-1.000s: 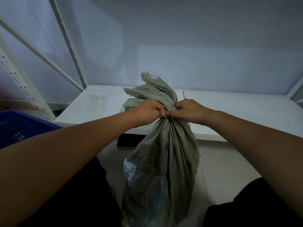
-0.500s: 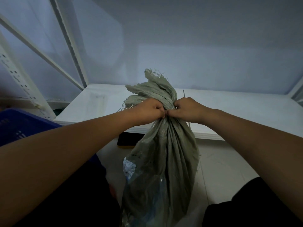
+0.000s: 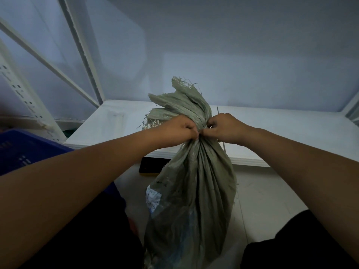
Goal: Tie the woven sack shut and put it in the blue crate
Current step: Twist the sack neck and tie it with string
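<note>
Oddly, hands (image 3: 202, 131) hide woven sack's (image 3: 194, 191) tie.

Sack (image 3: 194, 191) bottom cut off; crate (image 3: 23, 152) partly hidden.

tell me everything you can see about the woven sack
The woven sack is grey-green, of coarse woven plastic-looking cloth, creased in long folds. It stands upright between the person's knees, full below. Its neck is bunched tight, gripped by the left hand and the right hand, knuckles nearly meeting. Above them the frayed mouth fans out with loose threads. Pale printed packaging shows through the lower left side. A thin grey strip runs behind the neck; whether it binds the sack cannot be told.
</note>
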A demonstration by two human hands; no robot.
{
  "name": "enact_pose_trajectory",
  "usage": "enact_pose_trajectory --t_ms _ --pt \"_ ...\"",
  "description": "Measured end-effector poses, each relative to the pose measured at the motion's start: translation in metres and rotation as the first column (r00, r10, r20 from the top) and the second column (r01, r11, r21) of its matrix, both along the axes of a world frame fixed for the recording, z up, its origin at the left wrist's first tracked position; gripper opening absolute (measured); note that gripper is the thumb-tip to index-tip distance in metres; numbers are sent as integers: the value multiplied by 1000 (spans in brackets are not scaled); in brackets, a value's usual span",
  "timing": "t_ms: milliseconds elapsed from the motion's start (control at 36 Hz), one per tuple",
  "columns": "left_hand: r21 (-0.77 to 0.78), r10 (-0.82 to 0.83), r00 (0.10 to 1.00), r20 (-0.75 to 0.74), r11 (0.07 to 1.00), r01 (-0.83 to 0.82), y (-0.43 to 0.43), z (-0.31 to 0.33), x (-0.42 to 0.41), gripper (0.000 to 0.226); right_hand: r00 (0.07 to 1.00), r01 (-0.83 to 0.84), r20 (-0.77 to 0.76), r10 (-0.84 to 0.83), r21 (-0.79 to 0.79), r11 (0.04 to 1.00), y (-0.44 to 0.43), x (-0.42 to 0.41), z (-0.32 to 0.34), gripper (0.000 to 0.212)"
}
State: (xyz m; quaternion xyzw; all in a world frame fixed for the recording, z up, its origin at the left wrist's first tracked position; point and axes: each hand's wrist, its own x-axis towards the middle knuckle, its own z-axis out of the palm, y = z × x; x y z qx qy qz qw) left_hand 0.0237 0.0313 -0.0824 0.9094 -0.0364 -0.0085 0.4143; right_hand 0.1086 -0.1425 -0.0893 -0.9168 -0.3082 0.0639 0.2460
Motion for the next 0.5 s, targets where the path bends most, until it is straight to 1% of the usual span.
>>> enact_pose_trajectory --t_ms 111,250,306,417,472,500 --pt "-34 -9 1000 4 999 9 -2 2 -1 20 1000 -9 -5 10 5 1000 -1 1 0 40" --pt "-70 -3 1000 0 998 3 -2 2 -2 25 998 8 -55 -8 3 1000 -3 0 0 38" --pt "-95 -4 1000 -6 996 3 -3 1 -1 21 997 2 -79 -3 -14 1000 -2 -2 -1 36" --pt "-143 20 1000 -23 989 -24 -3 -1 1 14 982 -4 -189 2 -8 1000 -1 -6 -4 29" --pt "-186 46 998 -33 981 -51 -3 -1 1 13 963 -4 -268 13 33 999 -1 -7 -5 27" --pt "-213 61 997 -39 975 -68 -2 -1 2 14 948 8 -317 15 72 997 0 -7 -5 31"
